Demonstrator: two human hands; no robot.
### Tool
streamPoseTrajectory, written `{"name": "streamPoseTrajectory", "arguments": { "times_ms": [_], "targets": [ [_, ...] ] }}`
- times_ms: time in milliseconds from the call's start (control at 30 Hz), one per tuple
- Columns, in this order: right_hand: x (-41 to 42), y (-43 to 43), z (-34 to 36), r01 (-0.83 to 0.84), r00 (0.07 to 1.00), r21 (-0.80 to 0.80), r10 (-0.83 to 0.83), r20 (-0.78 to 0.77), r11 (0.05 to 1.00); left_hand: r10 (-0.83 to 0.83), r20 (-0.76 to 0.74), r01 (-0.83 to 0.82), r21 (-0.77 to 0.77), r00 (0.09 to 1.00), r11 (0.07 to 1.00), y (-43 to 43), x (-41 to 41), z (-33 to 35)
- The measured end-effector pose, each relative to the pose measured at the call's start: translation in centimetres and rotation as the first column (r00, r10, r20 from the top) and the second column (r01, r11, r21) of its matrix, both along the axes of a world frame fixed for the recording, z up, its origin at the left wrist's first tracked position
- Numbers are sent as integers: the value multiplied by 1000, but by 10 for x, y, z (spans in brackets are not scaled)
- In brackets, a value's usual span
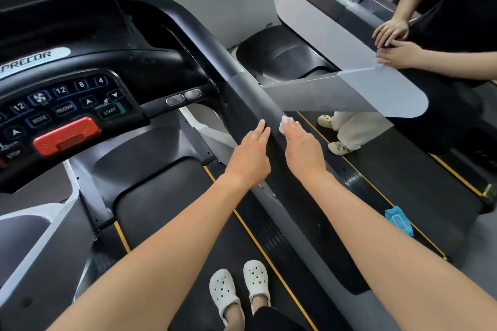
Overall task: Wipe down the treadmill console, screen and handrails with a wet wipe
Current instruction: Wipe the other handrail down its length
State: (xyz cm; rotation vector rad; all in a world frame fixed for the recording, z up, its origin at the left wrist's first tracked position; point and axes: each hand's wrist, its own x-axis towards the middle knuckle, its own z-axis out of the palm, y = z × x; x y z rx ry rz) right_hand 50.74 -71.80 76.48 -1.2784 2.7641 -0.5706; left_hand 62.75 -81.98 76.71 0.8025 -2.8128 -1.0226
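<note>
Far to the left of the hold on the wipe sits the Precor console (61, 105), its keypad showing MODE, PROGRAM and START keys, with the red stop tab (67, 136) at its lower edge. Closer in, two oval metal sensor pads (183, 97) lie on the short crossbar.

Just left of the wipe, the left hand (250, 153) lies flat, fingers straight and together, resting on the inner side of the right handrail (242, 83); it holds nothing. The dark handrail runs diagonally between the two hands.

The right hand (302, 148) lies palm down on the rail's outer side, its fingers laid nearly straight over the white wet wipe (283, 125) and pressing it against the rail. Only a corner of the wipe shows past the fingertips. The thumb is hidden.

Below the hands, the person's white clogs (239, 290) stand on the belt.

To the right of the grip and nearer the viewer, a blue wipe pack (398, 219) lies on the edge of the neighbouring treadmill (349, 97). Up and right, a second person's hands (395, 43) rest on that machine's pale rail.
</note>
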Motion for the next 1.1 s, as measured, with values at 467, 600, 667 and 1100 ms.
{"name": "streamPoseTrajectory", "arguments": {
  "times_ms": [467,600,667,1100],
  "targets": [
    [1,61,-1,-437,862,132,457,-220,889,18,41,-17,-17,999,1000,2,-7,-3],
    [-2,28,-3,-210,978,-13,210,2,978,52,69,-51,-15,996,999,9,-9,5],
    [-1,28,-5,-193,981,-23,192,-37,981,59,83,-56,-30,995,998,11,-12,9],
    [-44,21,-5,-238,970,46,235,55,970,51,171,-27,-143,984,989,37,-21,22]
  ]
}}
